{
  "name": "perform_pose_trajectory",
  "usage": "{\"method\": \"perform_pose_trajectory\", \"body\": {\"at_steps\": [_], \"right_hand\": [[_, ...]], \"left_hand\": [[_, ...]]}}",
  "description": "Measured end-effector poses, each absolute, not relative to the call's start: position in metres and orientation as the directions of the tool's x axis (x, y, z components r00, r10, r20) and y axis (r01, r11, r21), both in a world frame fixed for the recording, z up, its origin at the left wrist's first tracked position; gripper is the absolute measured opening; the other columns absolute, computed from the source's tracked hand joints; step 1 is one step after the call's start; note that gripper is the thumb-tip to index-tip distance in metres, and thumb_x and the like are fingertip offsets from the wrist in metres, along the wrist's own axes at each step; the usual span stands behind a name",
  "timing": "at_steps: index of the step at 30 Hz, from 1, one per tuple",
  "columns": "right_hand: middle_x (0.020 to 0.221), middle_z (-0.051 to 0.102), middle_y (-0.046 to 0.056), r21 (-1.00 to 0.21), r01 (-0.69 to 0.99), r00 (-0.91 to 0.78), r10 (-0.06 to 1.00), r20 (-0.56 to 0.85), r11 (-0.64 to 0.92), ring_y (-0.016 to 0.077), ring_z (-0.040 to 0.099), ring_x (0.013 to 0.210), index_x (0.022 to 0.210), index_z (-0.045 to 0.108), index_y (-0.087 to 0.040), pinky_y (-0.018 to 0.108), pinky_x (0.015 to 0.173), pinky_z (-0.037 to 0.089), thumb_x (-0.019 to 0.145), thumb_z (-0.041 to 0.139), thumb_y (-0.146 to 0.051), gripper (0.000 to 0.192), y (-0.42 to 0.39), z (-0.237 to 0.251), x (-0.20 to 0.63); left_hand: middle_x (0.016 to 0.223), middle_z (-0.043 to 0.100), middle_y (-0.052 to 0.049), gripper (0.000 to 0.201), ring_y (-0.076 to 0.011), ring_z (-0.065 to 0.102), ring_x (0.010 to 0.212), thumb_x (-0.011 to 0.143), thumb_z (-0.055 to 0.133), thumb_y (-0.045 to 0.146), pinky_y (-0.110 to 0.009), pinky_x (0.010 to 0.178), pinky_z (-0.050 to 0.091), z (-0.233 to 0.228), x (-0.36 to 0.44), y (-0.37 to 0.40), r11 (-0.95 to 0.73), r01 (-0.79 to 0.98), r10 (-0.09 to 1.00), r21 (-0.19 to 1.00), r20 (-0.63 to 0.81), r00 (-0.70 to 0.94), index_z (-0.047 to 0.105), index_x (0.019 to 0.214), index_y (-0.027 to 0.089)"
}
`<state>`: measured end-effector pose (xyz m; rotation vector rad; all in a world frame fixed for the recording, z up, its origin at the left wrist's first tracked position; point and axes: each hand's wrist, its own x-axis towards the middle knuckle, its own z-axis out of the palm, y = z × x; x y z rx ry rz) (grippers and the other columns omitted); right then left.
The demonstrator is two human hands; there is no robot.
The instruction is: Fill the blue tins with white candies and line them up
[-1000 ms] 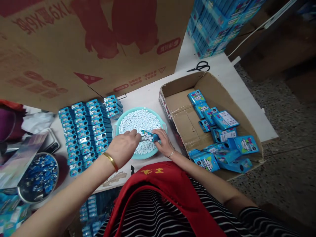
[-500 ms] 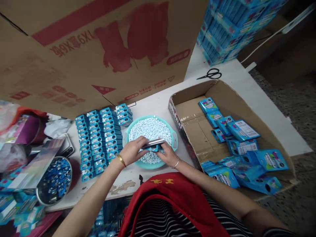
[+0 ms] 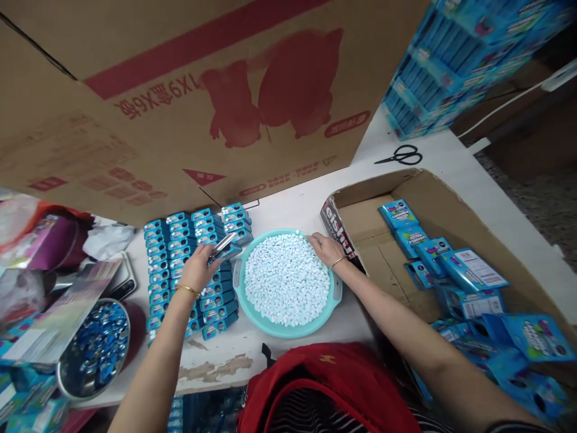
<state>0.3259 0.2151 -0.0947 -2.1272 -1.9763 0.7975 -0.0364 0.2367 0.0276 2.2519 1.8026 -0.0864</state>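
Observation:
My left hand (image 3: 201, 269) is closed around a narrow, shiny silver object (image 3: 223, 243) whose kind I cannot make out. It is over the rows of small blue candy boxes (image 3: 219, 300), which have round dark windows. A turquoise basin (image 3: 288, 332) full of small white candies (image 3: 286, 279) stands between my hands. At the basin's far right rim, my right hand (image 3: 327, 249) has its fingers curled down at the candies' edge. Its fingertips are partly hidden, so anything pinched there does not show.
An open carton (image 3: 378, 240) on the right holds blue packs (image 3: 473, 270). Black scissors (image 3: 401, 155) lie behind it, near stacked blue boxes (image 3: 433, 90). A large cardboard box (image 3: 171, 138) walls off the back. At left stands a metal bowl (image 3: 67, 385) of blue-wrapped pieces.
Both hands were together over the basin, on the silver object and a blue box. My left hand has moved left with the silver object; my right hand has let go and shifted to the far right rim.

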Motion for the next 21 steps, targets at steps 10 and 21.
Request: {"method": "perform_pose_trajectory", "body": {"at_steps": [10,21], "right_hand": [[0.080,0.071,0.004,-0.327,0.929,0.070,0.949,-0.307,-0.174,0.0196,0.064,0.074,0.100,0.060,-0.024,0.026,0.057,0.028,0.097,0.038,-0.050,0.034,0.233,-0.092,0.385],[0.127,0.059,0.010,-0.380,0.925,0.050,0.994,0.095,-0.010,0.0224,0.051,0.118,0.124,0.056,-0.021,0.035,0.096,0.044,0.089,0.055,-0.050,0.045,0.211,-0.041,0.440]], "left_hand": [[0.110,0.056,-0.012,0.030,-0.0233,0.059,0.090,0.083,0.049,0.035,-0.032,0.077,0.048,-0.043,-0.017,0.268,-0.172,0.974,0.942,0.145,-0.264,0.206,0.057,0.107,0.017],[0.072,0.056,-0.003,0.032,-0.0262,0.059,0.070,0.077,0.050,0.055,-0.040,0.065,0.050,-0.062,0.075,0.179,0.158,0.914,0.948,0.373,-0.316,-0.035,0.049,0.081,0.023]]}}
